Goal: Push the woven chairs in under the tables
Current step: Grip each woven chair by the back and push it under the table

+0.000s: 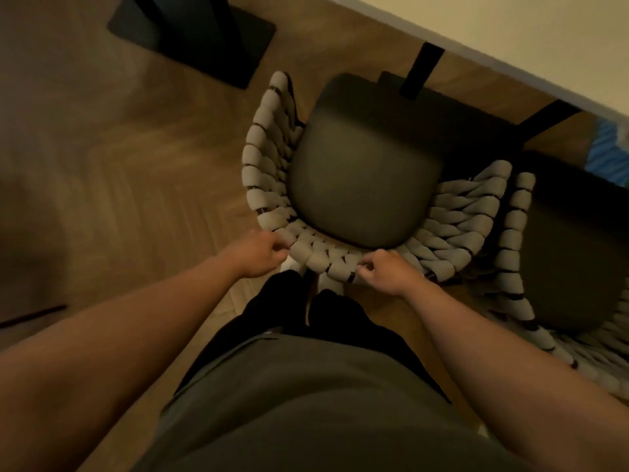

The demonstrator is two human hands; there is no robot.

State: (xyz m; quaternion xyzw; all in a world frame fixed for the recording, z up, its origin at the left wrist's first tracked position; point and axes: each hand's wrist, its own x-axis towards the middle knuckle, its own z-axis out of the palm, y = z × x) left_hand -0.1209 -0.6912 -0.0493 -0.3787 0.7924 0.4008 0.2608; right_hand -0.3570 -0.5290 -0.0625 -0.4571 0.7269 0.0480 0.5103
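A wooden herringbone floor (119, 182) fills the frame. A woven chair (364, 178) stands on it at centre, with a second woven chair (510, 240) just beside it at right. A dark base plate (204, 39) lies upper left. Black legs (422, 69) rise to the pale surface (544, 39) upper right. Black-socked feet (282, 301) stand lower centre.

2 woven chairs: near chair (269, 172), rt chair (514, 233); 1 table (510, 35); 1 pedestal base (194, 39); 2 hands: left hand (263, 252), right hand (388, 272).

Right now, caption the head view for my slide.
The left hand and right hand grip the woven chair by its back rim, seat facing the table; a second woven chair alongside.
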